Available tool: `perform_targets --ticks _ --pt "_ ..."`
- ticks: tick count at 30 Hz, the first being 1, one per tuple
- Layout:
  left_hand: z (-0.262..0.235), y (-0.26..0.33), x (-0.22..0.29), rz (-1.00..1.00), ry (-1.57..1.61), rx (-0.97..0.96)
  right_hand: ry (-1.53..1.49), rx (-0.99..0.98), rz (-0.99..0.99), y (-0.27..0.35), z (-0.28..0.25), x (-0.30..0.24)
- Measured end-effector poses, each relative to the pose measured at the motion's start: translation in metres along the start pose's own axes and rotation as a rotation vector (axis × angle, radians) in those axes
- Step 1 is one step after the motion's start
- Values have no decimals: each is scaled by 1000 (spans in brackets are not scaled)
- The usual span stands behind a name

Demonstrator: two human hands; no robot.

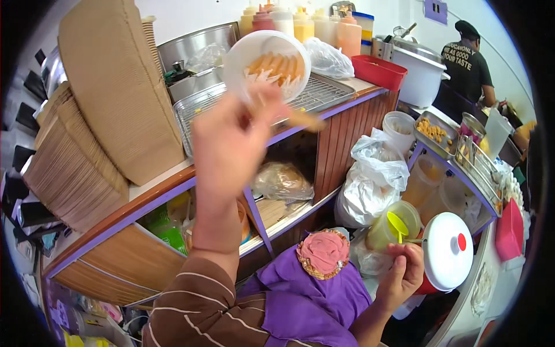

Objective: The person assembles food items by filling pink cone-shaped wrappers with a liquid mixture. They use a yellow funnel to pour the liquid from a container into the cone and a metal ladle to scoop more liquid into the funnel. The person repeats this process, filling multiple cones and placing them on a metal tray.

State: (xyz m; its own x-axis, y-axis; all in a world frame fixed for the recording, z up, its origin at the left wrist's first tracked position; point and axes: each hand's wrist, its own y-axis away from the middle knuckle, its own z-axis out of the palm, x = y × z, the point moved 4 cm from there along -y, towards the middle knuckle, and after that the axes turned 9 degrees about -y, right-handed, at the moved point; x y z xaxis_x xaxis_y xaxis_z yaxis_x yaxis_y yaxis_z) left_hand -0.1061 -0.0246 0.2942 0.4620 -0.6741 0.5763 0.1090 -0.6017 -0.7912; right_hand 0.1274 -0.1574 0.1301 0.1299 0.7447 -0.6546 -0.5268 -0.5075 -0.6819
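Note:
My left hand (234, 130) is raised and smeared by motion, overlapping the near rim of a white round tub (236, 55). Orange-brown finger-shaped pieces (277, 65) and white jagged bits lie in the tub. A blurred tan, stick-like shape juts out to the right of that hand; I cannot tell whether it is held. Lower right, my right hand (403, 276) has its fingers pinched together at the handle of a yellow-green spoon (397, 223), in front of a clear tub (377, 226). A pink round thing (324, 251) with a golden-brown ruffled edge lies over purple cloth between my arms.
A wire rack (329, 92), sauce bottles (348, 36) and a red basket (378, 72) line the counter. Cardboard boxes (113, 87) stand left. White plastic bags (373, 179) and a white-lidded pot (445, 251) are on the right. Another person (468, 72) works farther back.

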Motion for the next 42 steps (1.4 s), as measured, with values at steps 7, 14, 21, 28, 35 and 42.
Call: perform_targets --ticks 7,14,21,28,35,42 --pt "-1 -88 -29 201 -299 309 -41 -17 145 15 -4 15" --pt "54 -119 -66 353 -544 249 -89 70 215 25 -23 29" --pt "67 -127 -61 532 -795 155 -138 10 274 35 -16 46" --pt "81 -114 -77 864 -1102 -205 -104 -12 313 45 -24 53" --pt "91 -142 -119 1001 -1397 -347 -90 -19 346 53 -34 65" --pt "112 -186 -157 -44 -979 -466 -20 -99 350 60 -42 82"
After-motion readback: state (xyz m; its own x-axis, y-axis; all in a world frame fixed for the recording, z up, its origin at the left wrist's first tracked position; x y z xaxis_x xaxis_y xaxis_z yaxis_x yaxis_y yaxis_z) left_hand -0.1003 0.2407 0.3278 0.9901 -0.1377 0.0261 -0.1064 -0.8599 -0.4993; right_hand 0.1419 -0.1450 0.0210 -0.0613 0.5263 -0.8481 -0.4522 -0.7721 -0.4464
